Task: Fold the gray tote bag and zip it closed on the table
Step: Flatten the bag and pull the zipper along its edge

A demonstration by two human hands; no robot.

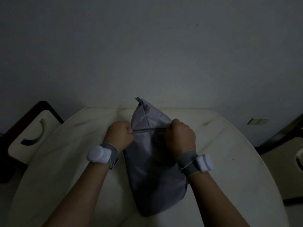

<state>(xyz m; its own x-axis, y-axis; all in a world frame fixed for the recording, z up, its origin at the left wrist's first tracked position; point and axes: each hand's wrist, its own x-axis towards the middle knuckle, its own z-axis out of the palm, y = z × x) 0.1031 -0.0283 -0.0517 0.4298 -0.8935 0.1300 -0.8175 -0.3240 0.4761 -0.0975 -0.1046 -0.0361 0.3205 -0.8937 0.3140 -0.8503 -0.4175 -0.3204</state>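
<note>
— Where's the gray tote bag (152,164) now?

— Lying lengthwise down the middle of the pale worktop (229,161), one narrow end toward the wall with a small tab sticking up, the other end toward the person.

— And the hands?

— Both on the bag, about a third of the way from its far end. The left hand (120,135) is balled into a fist at the bag's left edge, fingers clenched on the end of a dark zipper line (149,129) that runs straight across the fabric. The right hand (181,136) is at the bag's right edge, fingers pinched tight on the other end of that line (whether it's the pull or just the tape, I can't make out in this dim light).

— Anything on the wrists?

— A gray strap with a white block on each wrist (99,154), just behind the bag's sides.

— What else is near the bag?

— A chair (29,128) off to its left, beyond the worktop's edge.
</note>
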